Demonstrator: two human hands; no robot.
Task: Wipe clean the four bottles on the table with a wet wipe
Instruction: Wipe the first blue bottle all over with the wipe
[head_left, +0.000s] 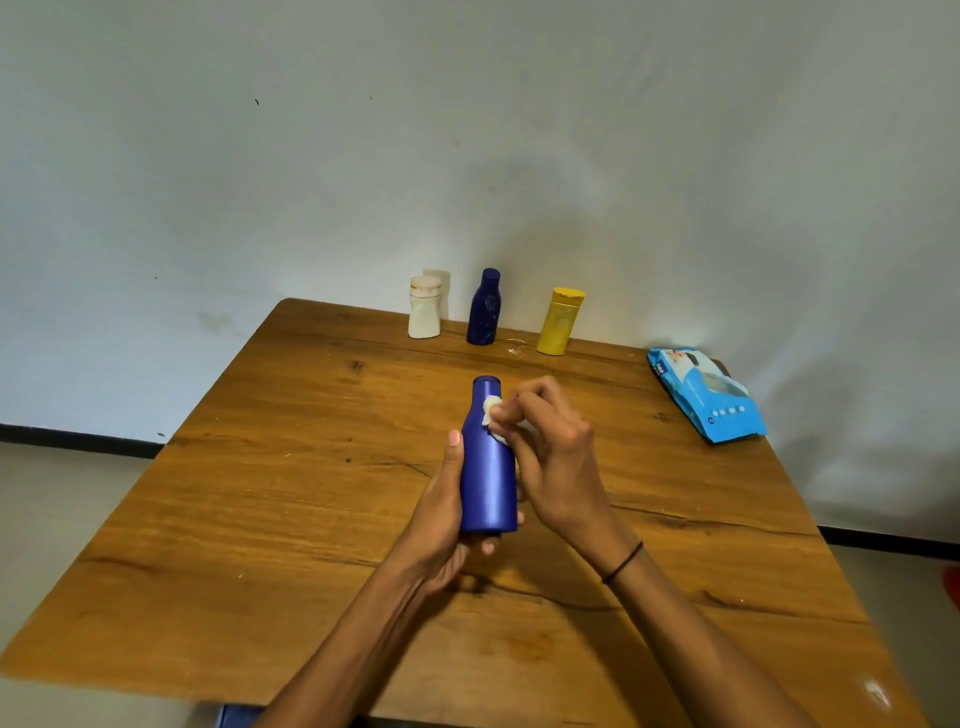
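My left hand grips a tall blue bottle round its lower body, thumb up its left side, holding it above the middle of the wooden table. My right hand pinches a small white wet wipe and presses it against the bottle's neck on the right side. Most of the wipe is hidden under my fingers. Along the table's far edge stand a white bottle, a smaller dark blue bottle and a yellow bottle, all upright.
A blue pack of wet wipes lies flat near the table's right edge. A pale wall rises just behind the far bottles. Floor shows to the left and right of the table.
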